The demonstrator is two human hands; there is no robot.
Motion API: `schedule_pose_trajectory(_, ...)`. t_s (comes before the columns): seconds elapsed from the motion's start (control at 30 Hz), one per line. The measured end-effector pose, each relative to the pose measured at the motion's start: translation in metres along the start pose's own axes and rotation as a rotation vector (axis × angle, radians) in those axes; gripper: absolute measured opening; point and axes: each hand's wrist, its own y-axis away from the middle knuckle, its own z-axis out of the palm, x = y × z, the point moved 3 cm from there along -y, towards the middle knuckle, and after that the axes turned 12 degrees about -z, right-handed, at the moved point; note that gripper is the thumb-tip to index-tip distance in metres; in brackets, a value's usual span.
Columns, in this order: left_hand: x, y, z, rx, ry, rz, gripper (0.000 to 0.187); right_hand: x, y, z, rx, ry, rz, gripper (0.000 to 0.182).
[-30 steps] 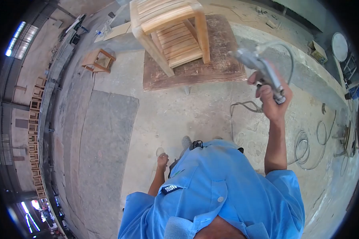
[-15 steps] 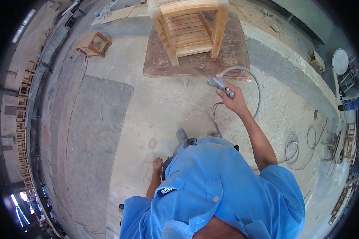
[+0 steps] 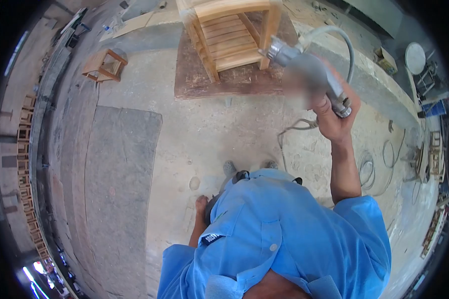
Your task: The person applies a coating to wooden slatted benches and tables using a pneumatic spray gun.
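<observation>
My right hand [image 3: 335,118] is raised and wrapped round the handle of a silver spray gun [image 3: 330,82]. The gun's metal nozzle points left, in front of the right leg of a wooden stool-like frame [image 3: 229,40]; the gun's middle is blurred. A grey hose [image 3: 351,50] loops from the gun. The wooden frame has a slatted lower shelf and stands on a brown, stained board [image 3: 199,84]. Low beside my hip hangs my left hand [image 3: 201,203], its fingers curled with nothing visible in them.
A small wooden stool [image 3: 105,66] stands on the floor at the left, beyond a dark grey mat [image 3: 122,144]. Several wooden frames line the far left. A low concrete ledge [image 3: 374,87] runs along the right, with coiled hose [image 3: 366,172] on the floor.
My right hand has lifted the spray gun up and to the right, closer to the camera, with its nozzle now beside the wooden frame's leg. My left hand has stayed low.
</observation>
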Motion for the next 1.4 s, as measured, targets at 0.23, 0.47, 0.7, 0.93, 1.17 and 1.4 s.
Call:
schedule_pose_trajectory(0.23,0.078,-0.041,-0.064,0.007,0.337,-0.569,0.057,0.124,0.08,0.081,-0.16,0.36,0.234,0.046)
schedule_pose_trajectory(0.47,0.115,-0.047,-0.148,0.04,0.253,-0.566,0.059,0.151,0.138,0.1,-0.131,0.526,0.415,0.048)
schedule_pose_trajectory(0.7,0.118,-0.063,-0.165,-0.07,0.114,-0.699,0.057,0.143,0.109,0.086,0.08,0.471,0.404,0.046)
schedule_pose_trajectory(0.93,0.239,-0.096,-0.14,-0.02,0.13,-0.511,0.058,0.165,0.108,0.007,0.432,0.411,0.577,0.044)
schedule_pose_trajectory(1.17,0.523,-0.167,-0.118,0.192,0.139,0.313,0.062,0.2,0.086,0.0,0.181,0.287,0.619,0.044)
schedule_pose_trajectory(1.4,0.717,-0.19,-0.083,0.494,0.112,0.709,0.062,0.213,0.076,0.0,-0.054,0.126,0.459,0.049)
